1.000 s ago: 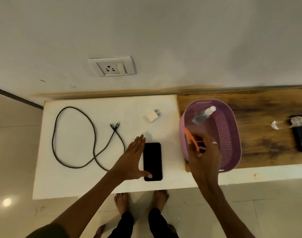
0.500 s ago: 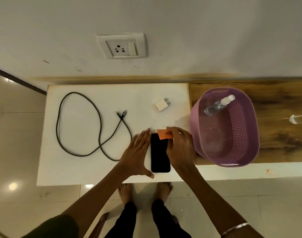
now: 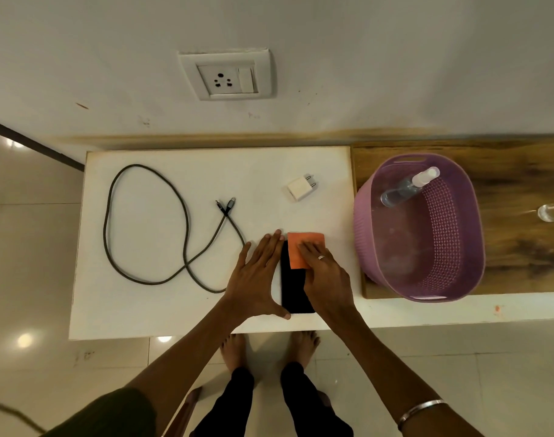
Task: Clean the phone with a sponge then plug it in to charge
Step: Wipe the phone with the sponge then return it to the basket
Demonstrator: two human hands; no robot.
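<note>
A black phone (image 3: 293, 288) lies face up near the front edge of the white table (image 3: 175, 310). My left hand (image 3: 256, 279) rests flat against the phone's left side, thumb hooked around its near corner, holding it in place. My right hand (image 3: 326, 279) presses an orange sponge (image 3: 301, 247) flat onto the phone's far end, and the sponge overhangs the top edge. A dark charging cable (image 3: 143, 222) lies looped at the left, both plugs free. A white charger adapter (image 3: 299, 188) sits behind the phone. The wall socket (image 3: 227, 76) is above the table.
A purple perforated basket (image 3: 442, 288) stands at the right on a wooden board (image 3: 521, 171), with a clear spray bottle (image 3: 408, 186) leaning inside. A clear glass-like object (image 3: 551, 212) shows at the right edge. My bare feet stand on the tiled floor below.
My right hand brought the orange sponge out of the basket and laid it flat on the phone's far end. My left hand stayed against the phone's left side.
</note>
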